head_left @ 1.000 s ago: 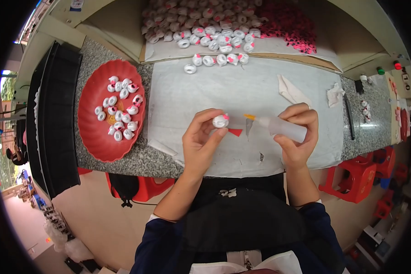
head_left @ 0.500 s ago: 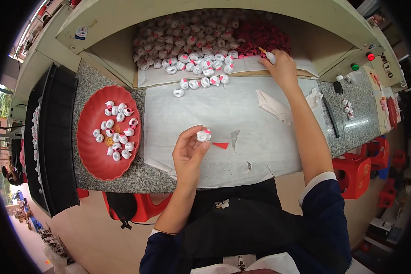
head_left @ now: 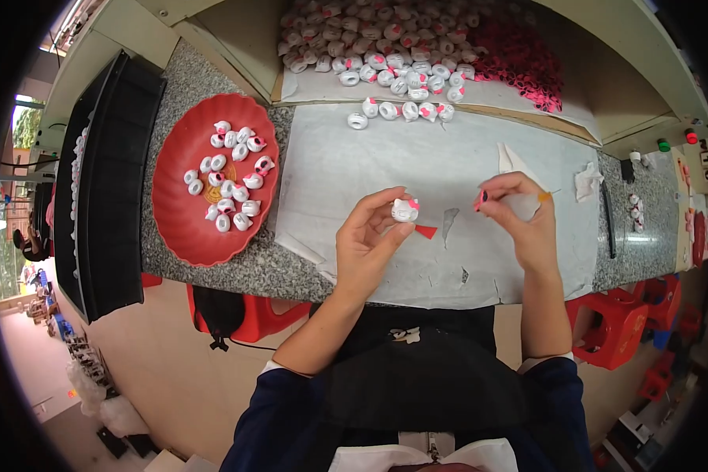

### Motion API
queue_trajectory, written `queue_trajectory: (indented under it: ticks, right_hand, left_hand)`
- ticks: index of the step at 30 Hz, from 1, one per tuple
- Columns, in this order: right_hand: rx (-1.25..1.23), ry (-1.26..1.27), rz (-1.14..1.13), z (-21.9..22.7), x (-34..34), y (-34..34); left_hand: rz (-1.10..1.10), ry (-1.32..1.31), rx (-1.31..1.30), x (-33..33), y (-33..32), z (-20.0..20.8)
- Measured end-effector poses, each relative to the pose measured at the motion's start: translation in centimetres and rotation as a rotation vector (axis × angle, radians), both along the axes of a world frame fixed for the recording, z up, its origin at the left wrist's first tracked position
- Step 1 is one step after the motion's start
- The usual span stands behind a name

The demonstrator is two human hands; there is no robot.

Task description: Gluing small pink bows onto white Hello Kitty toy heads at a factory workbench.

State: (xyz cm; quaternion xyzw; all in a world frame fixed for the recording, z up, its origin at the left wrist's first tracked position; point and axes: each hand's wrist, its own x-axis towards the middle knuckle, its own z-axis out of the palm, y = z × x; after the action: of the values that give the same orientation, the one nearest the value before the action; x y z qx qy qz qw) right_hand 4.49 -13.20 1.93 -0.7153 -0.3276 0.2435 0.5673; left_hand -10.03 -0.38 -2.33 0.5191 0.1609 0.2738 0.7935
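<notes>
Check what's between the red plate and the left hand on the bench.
Head view: only the left part of the white sheet and its folded corner lie between the red plate and the left hand. No loose pieces there.

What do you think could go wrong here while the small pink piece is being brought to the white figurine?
The left hand pinches the white figurine only by its fingertips above the paper sheet, so it might slip and roll off. The right hand holds a tiny pink piece that could easily drop and be lost. The red triangle scrap under the hands may get brushed aside.
</notes>
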Motion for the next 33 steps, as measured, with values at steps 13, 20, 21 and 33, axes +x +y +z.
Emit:
queue_trajectory:
  ticks: [13,20,21,33]
  right_hand:
    - [0.279,0.451,-0.004,-2.4,-3.7,0.5]
    - [0.208,0.400,0.046,-2.8,-4.1,1.2]
    - [0.213,0.407,0.038,-2.8,-4.1,1.2]
    - [0.202,0.407,-0.001,-3.3,-4.3,1.4]
  left_hand:
    - [-0.008,0.035,0.230,0.1,-0.7,-0.5]
    - [0.029,0.038,0.449,0.3,-0.8,-1.1]
    - [0.033,0.039,0.469,0.3,-0.8,-1.0]
    - [-0.043,-0.030,0.331,0.1,-0.7,-0.4]
